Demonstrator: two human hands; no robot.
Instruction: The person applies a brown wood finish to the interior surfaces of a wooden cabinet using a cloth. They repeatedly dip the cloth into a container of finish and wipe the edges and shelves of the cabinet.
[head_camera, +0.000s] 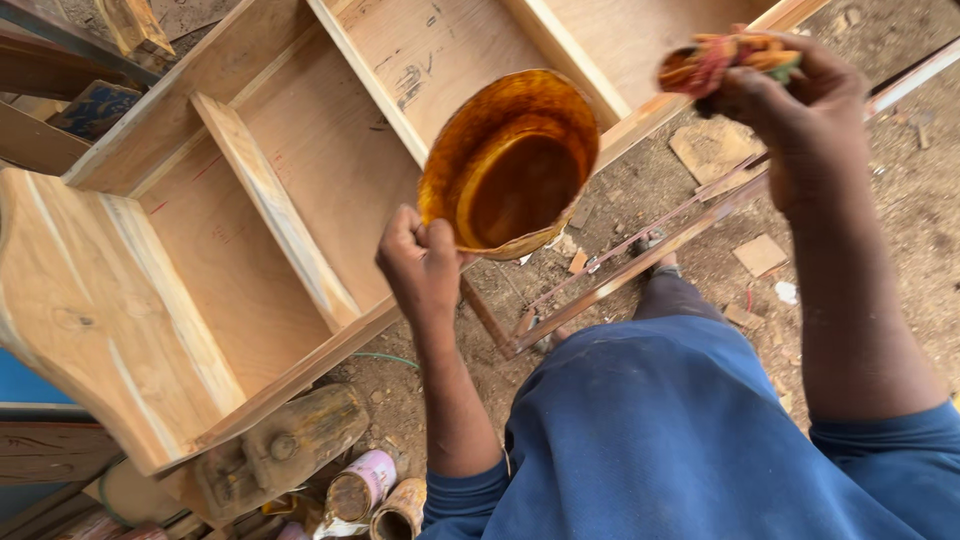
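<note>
Varnish bowl (510, 165), amber and tilted, hangs pinched by its near rim in the left hand (422, 262). Right hand (795, 115) has its fingers closed around a stained rag (728, 58) to the bowl's right, so this looks like loading the rag. Dipping it calls for steadying the bowl over the bare wooden frame (250, 200).

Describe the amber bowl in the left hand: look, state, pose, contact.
The bowl is round and shallow, translucent amber-brown, plastic by its look, with a bent, worn rim. Its inside is coated with glossy brown liquid pooled toward the bottom. It is tilted steeply, its opening facing the camera. The left hand pinches its lower rim; nothing else touches it. It is held in the air above the dirt ground, in front of the edge of a bare wooden shelf unit.
</note>
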